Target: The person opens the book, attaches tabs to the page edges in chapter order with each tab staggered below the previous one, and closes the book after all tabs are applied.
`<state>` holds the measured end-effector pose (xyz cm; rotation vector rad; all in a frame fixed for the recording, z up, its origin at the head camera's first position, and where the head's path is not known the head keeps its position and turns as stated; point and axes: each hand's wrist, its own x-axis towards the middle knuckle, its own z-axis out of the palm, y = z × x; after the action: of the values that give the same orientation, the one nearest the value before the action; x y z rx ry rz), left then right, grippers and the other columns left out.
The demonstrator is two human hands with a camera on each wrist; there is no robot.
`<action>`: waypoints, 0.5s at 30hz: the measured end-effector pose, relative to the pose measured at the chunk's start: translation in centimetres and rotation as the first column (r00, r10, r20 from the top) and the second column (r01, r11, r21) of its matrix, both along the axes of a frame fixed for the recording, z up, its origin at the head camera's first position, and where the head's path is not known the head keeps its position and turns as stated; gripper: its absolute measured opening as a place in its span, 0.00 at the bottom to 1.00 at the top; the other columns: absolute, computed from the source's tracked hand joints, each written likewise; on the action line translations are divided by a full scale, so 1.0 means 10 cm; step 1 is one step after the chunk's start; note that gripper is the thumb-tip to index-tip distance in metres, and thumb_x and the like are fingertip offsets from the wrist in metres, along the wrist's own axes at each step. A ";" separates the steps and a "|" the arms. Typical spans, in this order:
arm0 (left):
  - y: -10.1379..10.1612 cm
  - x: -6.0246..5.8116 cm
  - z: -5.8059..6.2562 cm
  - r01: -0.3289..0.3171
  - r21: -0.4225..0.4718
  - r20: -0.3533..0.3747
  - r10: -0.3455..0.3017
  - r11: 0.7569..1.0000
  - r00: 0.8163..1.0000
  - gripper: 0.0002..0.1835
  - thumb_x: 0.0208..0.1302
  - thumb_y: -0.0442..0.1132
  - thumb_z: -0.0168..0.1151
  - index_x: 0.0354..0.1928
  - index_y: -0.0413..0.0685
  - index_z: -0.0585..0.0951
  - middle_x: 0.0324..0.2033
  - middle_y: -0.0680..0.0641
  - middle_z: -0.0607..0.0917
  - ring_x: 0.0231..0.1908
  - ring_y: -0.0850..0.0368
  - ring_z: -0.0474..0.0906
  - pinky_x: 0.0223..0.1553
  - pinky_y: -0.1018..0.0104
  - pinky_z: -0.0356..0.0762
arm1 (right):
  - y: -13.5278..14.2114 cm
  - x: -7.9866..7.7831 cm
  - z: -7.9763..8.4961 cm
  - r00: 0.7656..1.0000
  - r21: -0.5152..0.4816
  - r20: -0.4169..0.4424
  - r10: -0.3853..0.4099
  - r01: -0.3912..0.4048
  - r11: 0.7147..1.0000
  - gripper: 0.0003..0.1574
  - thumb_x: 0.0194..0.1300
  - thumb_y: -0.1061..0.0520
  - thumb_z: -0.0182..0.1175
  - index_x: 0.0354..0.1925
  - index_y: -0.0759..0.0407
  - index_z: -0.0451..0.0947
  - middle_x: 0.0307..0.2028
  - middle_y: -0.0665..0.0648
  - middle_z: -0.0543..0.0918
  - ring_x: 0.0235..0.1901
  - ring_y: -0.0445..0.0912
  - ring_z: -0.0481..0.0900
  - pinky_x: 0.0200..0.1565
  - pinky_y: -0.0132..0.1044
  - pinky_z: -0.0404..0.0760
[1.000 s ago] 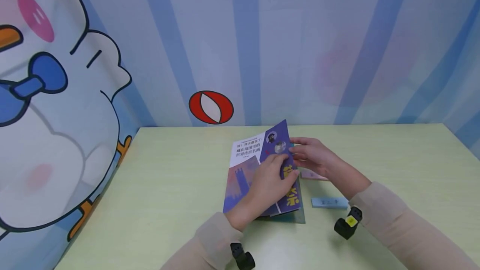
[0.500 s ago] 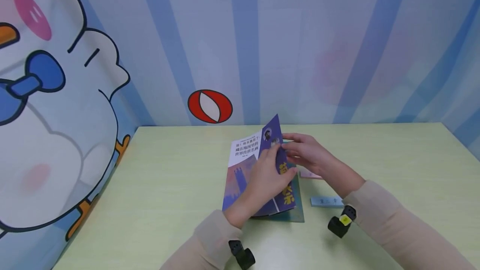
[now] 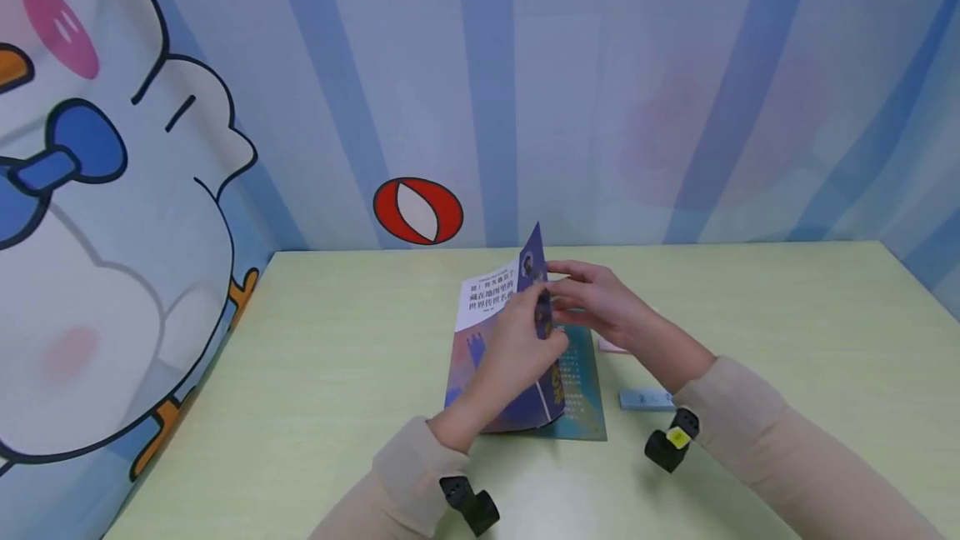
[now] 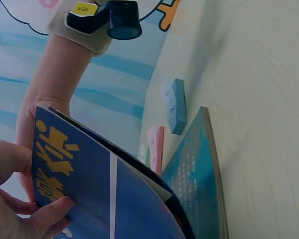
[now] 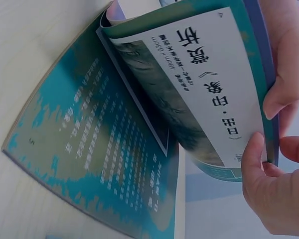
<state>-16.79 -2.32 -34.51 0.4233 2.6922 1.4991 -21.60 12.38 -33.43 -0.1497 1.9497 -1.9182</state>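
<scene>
Left hand [image 3: 510, 348]: gripping the lifted leaves at their free edge, thumb on the purple cover side. Right hand [image 3: 603, 302]: thumb and fingers pinching the same edge from the other side; right wrist view shows the thumb on a white-panelled inner page. Book [image 3: 525, 407] is just below frame centre on the desk [image 3: 360, 373]; purple front curled up, teal page [image 3: 583, 390] lying under it.

Handling, my read: light overall, cover and leaves thin and bendy, likely a bit slick. Leaves could crease or slip apart if pinched hard. Best hold: flat of the fingers near mid-edge, both sides, not the corner; lower part should sit steady by its own weight.

Further out: blue block [image 3: 647, 400] and pink block [image 3: 611, 347] right of the book, both partly hidden by the right arm. Wall at the back: striped backdrop [image 3: 600, 107], cartoon animal [image 3: 97, 307] on the left.
</scene>
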 end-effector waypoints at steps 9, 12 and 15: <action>-0.20 0.01 0.16 0.006 0.041 -0.034 -0.004 0.999 0.999 0.30 0.57 0.33 0.54 0.65 0.45 0.66 0.58 0.47 0.72 0.48 0.52 0.75 0.40 0.63 0.78 | -0.15 0.02 0.05 0.994 0.006 -0.093 0.049 -0.048 0.999 0.34 0.71 0.55 0.49 0.71 0.58 0.52 0.58 0.67 0.68 0.51 0.56 0.74 0.54 0.48 0.73; -0.30 0.01 0.18 0.002 0.040 -0.041 0.000 0.999 0.999 0.30 0.57 0.33 0.54 0.65 0.45 0.66 0.57 0.48 0.73 0.45 0.52 0.76 0.37 0.64 0.78 | -0.23 0.03 0.04 0.992 -0.009 -0.113 0.060 -0.061 0.998 0.34 0.71 0.54 0.49 0.71 0.56 0.52 0.58 0.66 0.68 0.55 0.60 0.70 0.53 0.48 0.74; -0.39 0.02 0.22 0.003 0.056 -0.034 -0.002 0.998 0.999 0.31 0.57 0.32 0.55 0.65 0.44 0.66 0.56 0.48 0.74 0.44 0.52 0.75 0.34 0.65 0.79 | -0.31 0.05 0.03 0.988 -0.032 -0.141 0.064 -0.069 0.997 0.34 0.71 0.54 0.50 0.71 0.54 0.53 0.57 0.65 0.68 0.56 0.61 0.69 0.52 0.49 0.75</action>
<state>-16.63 -6.24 -32.33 0.4580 2.6788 1.5844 -21.09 9.26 -33.12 -0.3645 1.9715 -1.9478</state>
